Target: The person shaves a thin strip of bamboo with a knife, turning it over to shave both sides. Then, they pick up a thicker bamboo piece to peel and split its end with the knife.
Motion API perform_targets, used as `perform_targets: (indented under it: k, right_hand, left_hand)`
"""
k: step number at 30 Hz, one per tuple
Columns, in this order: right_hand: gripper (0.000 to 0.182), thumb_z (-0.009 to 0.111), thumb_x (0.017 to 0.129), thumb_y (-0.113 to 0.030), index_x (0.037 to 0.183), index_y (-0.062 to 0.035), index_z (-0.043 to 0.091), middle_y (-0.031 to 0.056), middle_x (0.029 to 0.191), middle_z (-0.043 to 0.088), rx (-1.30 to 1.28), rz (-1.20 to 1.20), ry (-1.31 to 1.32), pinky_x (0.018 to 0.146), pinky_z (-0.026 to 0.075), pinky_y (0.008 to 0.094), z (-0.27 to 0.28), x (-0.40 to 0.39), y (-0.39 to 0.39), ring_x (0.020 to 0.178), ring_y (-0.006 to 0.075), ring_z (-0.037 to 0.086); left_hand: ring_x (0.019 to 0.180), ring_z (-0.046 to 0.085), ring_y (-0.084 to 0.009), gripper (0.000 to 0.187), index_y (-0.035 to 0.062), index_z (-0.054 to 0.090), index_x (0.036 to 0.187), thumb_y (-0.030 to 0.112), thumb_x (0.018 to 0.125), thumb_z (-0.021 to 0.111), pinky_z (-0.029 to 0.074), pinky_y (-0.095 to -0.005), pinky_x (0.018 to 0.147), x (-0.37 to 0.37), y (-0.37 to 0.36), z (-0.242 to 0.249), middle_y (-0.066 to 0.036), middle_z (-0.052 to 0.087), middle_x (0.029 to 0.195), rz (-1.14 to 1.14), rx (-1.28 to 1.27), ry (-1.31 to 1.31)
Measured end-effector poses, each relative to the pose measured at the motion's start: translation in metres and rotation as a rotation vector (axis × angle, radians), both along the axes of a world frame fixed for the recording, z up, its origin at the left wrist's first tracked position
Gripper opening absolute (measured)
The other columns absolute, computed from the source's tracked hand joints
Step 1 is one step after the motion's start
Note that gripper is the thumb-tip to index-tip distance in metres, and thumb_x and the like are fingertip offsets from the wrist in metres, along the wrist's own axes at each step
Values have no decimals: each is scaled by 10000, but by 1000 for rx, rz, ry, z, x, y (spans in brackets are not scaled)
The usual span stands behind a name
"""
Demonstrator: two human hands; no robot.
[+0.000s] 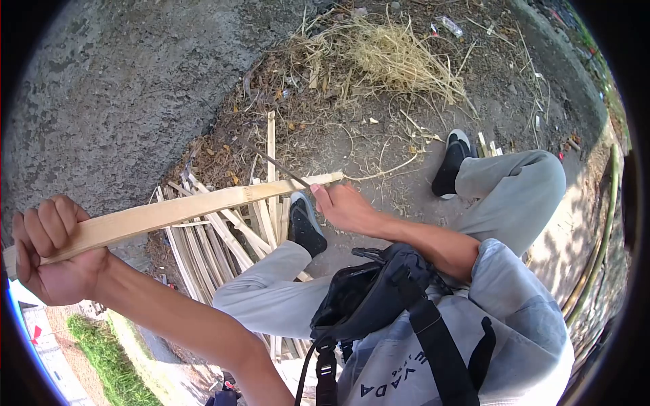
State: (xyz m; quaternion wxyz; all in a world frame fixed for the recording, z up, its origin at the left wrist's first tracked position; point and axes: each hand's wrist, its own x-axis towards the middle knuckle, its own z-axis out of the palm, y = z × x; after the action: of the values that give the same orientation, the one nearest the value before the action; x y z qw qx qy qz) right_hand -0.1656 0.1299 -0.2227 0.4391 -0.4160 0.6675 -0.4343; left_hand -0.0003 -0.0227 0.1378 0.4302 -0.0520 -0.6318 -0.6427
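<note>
Left hand (61,250) curls firmly around one end of split bamboo strip (169,211), stretched across view above pile of slats (210,250). Right hand (342,206) closes on thin-bladed knife (279,166), blade crossing strip near far end, whose tip juts just past. Open dirt ground (399,166) spreads beyond; rough concrete (149,88) borders it at upper left. Black bag (376,287) sits against torso, contents hidden. Shirt (521,331) lettering, partly legible: "VADA."
</note>
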Motion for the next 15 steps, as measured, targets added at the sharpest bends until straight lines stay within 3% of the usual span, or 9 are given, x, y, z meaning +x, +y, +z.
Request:
perform_targets:
  k: [2,5,7,11,15]
  right_hand:
    - [594,311,1020,-364,706,12,647,248,601,577,-76,64,56,676,475,481,42,1,-2,631,446,589]
    - [603,315,1023,-368,697,29,631,260,594,567,-199,118,65,678,469,500,85,-4,-6,617,460,572]
    - [613,317,1024,-369,684,45,616,274,598,568,-179,135,153,689,468,518,91,-8,-10,636,472,577]
    - [627,346,1018,-352,648,84,603,341,617,555,4,115,166,734,473,568,40,-11,-7,676,530,579]
    - [638,349,1019,-354,624,88,586,333,611,557,4,73,174,724,474,563,22,-13,-4,664,525,579]
  left_hand:
    - [468,206,-86,291,160,308,627,97,782,546,202,-275,512,-7,6,0,37,263,513,-18,5,-14]
    - [495,215,-90,329,183,293,557,116,743,556,199,-270,528,-19,13,2,35,252,528,-97,30,-57]
    - [492,208,-90,328,182,303,556,126,752,561,195,-272,527,-26,16,2,33,251,524,-19,-41,-42]
    - [486,193,-91,315,179,315,558,135,754,558,191,-276,523,-29,18,3,30,239,518,-79,11,-66]
    - [475,192,-92,277,177,309,563,128,725,529,193,-279,519,-26,19,2,31,242,513,-85,7,-51]
